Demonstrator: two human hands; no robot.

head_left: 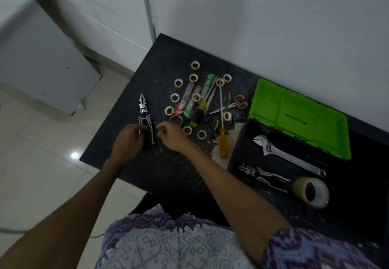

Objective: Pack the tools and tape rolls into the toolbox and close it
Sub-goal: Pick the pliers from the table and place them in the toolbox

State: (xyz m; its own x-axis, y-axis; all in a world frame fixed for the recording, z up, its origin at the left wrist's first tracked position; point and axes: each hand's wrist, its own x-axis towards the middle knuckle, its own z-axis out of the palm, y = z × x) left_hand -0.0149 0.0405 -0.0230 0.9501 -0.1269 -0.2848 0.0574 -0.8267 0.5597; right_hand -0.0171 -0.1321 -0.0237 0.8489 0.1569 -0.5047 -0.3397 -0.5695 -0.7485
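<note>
Left hand (pixel 128 140) with fingers curled round the handles of black-and-silver pliers (pixel 145 121) on the dark table (pixel 168 174), right hand (pixel 171 135) beside them, fingers loosely bent and holding nothing, small tape rolls (pixel 174 97) scattered further off, open black toolbox with green lid (pixel 299 117) at right holding a silver adjustable wrench (pixel 288 155).

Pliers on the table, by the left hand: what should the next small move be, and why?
Probably lift the pliers and carry them right to the open toolbox. The left hand already grips their handles, the right hand hovers loosely beside them, and the box holds only a wrench, another pair of pliers and a big tape roll.
</note>
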